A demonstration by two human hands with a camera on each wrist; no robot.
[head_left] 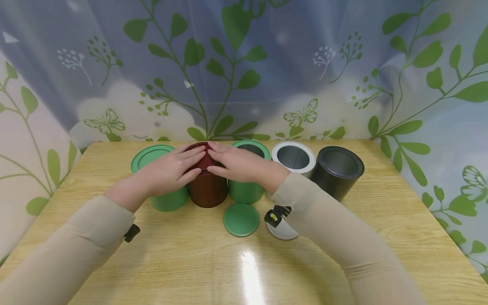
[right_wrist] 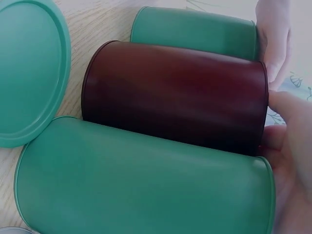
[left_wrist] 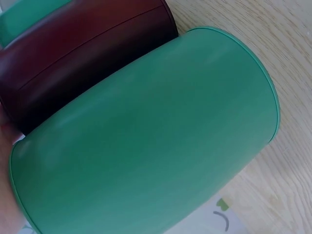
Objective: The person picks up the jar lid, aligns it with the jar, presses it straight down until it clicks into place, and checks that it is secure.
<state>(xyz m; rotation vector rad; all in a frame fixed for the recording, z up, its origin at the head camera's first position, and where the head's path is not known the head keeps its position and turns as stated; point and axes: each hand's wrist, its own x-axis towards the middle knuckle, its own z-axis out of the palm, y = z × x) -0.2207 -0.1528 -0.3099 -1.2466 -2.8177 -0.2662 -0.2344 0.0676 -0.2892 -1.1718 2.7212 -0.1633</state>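
Observation:
A dark red can (head_left: 207, 190) stands in a row of cans, its dark red top partly covered by both hands. My left hand (head_left: 169, 169) rests on the left side of that top, its fingers fairly straight. From the right, my right hand (head_left: 242, 163) lays its extended fingers on the same top, the fingertips of both hands close together. Left of the red can is a green can (head_left: 169, 201) with a closed green top. To its right stands another green can (right_wrist: 141, 180), open at the top and partly behind my right hand and wrist.
Further right are an open white can (head_left: 276, 147) and an open black can (head_left: 331, 180). A green lid (head_left: 241, 220) lies in front of the row, with a white lid (head_left: 282, 231) beside it, partly hidden by the right sleeve. A patterned curtain (head_left: 244, 110) hangs behind the wooden table (head_left: 183, 262).

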